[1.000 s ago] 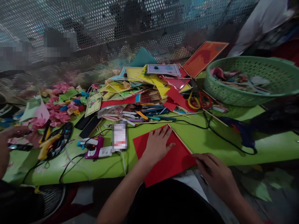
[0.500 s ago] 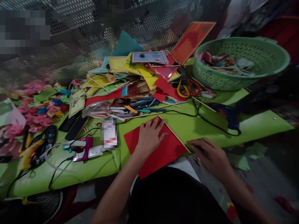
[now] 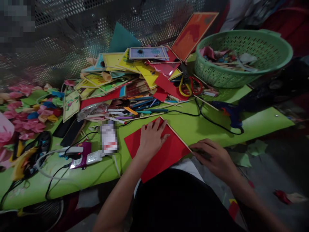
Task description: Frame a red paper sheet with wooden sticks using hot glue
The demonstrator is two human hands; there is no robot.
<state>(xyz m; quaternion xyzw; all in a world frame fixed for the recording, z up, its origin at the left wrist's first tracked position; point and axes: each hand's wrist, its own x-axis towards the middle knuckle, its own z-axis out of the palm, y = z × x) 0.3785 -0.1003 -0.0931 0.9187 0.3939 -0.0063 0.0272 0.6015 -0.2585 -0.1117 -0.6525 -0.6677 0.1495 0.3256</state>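
Note:
A red sheet of paper (image 3: 166, 153) lies at the table's near edge, with a thin wooden stick (image 3: 178, 135) along its right upper edge. My left hand (image 3: 151, 137) rests flat on the sheet, fingers spread, its fingertips near the stick's far end. At the stick's near end is my right hand (image 3: 211, 154); its thumb and fingers come together around the tip. The phone (image 3: 109, 138) lies left of the sheet.
Framed paper cards (image 3: 113, 61), pens and scissors (image 3: 190, 86) are piled behind. A green basket (image 3: 224, 77) and a blue glue gun (image 3: 233, 116) sit right. Paper flowers (image 3: 31, 122), a yellow glue gun (image 3: 21, 162) and a power strip (image 3: 82, 158) are left.
The view has shifted, so most things appear a little further left and higher. My right hand's fingers have come closer to the stick's near end. My left hand remains on the red sheet.

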